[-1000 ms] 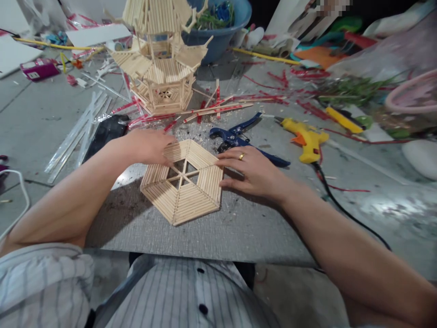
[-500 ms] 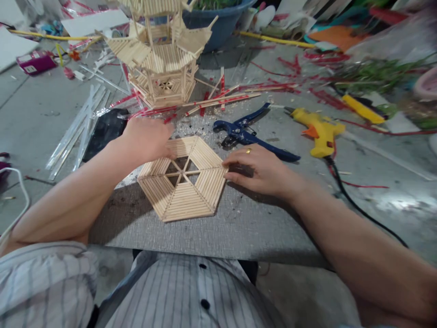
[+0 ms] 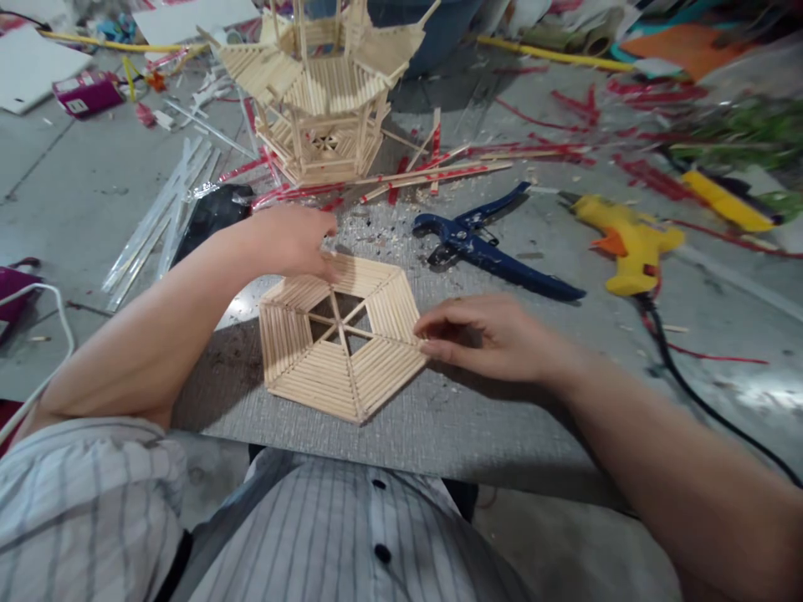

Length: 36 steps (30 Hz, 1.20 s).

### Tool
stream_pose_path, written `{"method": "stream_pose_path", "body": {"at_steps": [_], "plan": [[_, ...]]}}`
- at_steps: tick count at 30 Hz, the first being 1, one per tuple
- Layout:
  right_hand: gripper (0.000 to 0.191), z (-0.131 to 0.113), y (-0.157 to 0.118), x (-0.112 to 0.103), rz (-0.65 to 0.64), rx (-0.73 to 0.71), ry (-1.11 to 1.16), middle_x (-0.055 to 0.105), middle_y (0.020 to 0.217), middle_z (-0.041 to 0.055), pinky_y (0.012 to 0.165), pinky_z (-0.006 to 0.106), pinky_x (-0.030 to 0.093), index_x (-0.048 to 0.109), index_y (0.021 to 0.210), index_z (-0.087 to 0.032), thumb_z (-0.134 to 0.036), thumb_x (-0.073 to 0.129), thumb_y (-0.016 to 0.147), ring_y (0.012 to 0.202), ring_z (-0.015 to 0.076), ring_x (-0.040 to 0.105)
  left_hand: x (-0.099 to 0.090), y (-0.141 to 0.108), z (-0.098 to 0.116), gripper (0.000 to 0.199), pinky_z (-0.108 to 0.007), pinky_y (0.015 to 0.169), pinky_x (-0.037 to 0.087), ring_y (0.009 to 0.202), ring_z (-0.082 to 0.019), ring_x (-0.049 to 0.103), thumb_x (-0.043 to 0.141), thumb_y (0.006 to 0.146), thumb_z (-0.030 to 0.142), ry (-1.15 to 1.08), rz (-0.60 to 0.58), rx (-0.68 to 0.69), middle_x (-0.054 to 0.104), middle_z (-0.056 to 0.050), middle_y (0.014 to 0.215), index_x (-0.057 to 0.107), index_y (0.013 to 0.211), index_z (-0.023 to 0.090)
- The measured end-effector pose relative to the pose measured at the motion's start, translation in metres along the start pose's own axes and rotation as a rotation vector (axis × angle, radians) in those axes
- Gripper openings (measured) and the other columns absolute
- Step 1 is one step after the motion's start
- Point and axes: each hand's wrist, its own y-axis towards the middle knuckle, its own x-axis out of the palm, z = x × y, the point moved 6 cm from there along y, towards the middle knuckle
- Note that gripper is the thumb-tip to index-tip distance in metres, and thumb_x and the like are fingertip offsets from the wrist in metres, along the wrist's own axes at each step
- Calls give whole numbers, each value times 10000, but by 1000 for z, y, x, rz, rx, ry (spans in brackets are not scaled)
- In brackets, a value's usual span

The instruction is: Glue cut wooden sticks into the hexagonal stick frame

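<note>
A flat hexagonal panel of thin wooden sticks, with an open spoked centre, lies over the grey board before me. My right hand pinches its right-hand corner between thumb and fingers. At the far rim, my left hand bends over the panel with its fingertips on the edge; some of its fingers are hidden behind the hand. Beyond the panel stands a tiered wooden stick pavilion. Blue ratchet-style cutters rest just past my right hand, and a yellow glue gun lies farther right.
Clear glue sticks lie at the left beside a black phone-like object. Red-marked sticks and scraps are strewn in front of the pavilion. The glue gun's black cord trails along the right, near my forearm.
The hexagonal panel has turned clockwise, both hands staying at its edge. The whole view has shifted a little, so the background things appear farther right.
</note>
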Motion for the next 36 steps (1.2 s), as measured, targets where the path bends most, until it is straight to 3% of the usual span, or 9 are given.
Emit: {"method": "stream_pose_path", "body": {"at_steps": [4, 9, 13, 17, 20, 23, 25, 31, 36], "plan": [[222, 3, -1, 3, -25, 5, 10, 620, 598, -3, 506, 228, 379, 642, 799, -202, -401, 547, 821, 520, 104, 541, -4, 1, 8, 594, -343, 949, 395, 1119, -249, 556, 536, 791, 544, -207, 57, 93, 634, -60, 1131, 543, 1252, 171], [224, 11, -2, -1, 34, 83, 38, 555, 531, -30, 473, 219, 350, 643, 873, -195, -389, 545, 818, 461, 88, 482, -4, 3, 16, 408, -301, 836, 455, 937, -179, 622, 530, 816, 458, -505, 195, 163, 702, -46, 1003, 657, 1069, 164], [223, 16, -1, -7, 80, 134, 89, 545, 534, -33, 474, 215, 354, 643, 893, -190, -374, 544, 816, 464, 85, 470, 5, 8, 15, 366, -287, 740, 480, 847, -166, 648, 519, 836, 395, -642, 166, 133, 715, -27, 891, 641, 1104, 177], [219, 18, 1, -10, 113, 126, 82, 539, 509, -30, 455, 218, 337, 655, 844, -178, -365, 546, 810, 443, 82, 451, 7, 11, 20, 371, -258, 683, 491, 758, -142, 657, 521, 836, 371, -759, 228, 257, 722, -35, 846, 637, 1117, 158], [223, 24, 1, -14, 204, 143, 49, 604, 568, -4, 478, 227, 364, 661, 808, -184, -365, 530, 824, 479, 94, 493, 5, 12, 19, 328, -252, 702, 490, 766, -134, 653, 527, 829, 347, -679, 348, 297, 727, -40, 878, 667, 1057, 156], [223, 34, -2, -22, 342, 169, -36, 666, 676, 25, 538, 249, 406, 664, 819, -191, -351, 510, 840, 562, 121, 560, -1, 11, 13, 283, -277, 744, 480, 821, -159, 655, 476, 845, 280, -426, 576, 253, 730, -59, 904, 703, 965, 161], [220, 38, -4, -29, 412, 179, -118, 684, 733, 38, 567, 267, 415, 666, 846, -193, -339, 502, 844, 602, 138, 581, -1, 11, 10, 294, -293, 742, 472, 848, -183, 656, 448, 851, 269, -239, 651, 227, 733, -67, 907, 716, 926, 171], [208, 42, 8, -59, 412, 259, -412, 688, 795, 54, 573, 300, 385, 666, 910, -219, -340, 514, 835, 653, 179, 593, 6, 19, 2, 322, -279, 671, 465, 805, -191, 663, 414, 860, 281, -91, 596, 203, 737, -74, 873, 717, 882, 173], [269, 52, 54, -81, 308, 353, -667, 689, 988, 86, 637, 336, 409, 665, 983, -220, -319, 438, 877, 864, 250, 614, 11, 24, -1, 321, -315, 722, 482, 881, -221, 653, 417, 860, 299, -72, 529, 178, 730, -79, 935, 710, 914, 178]]}}
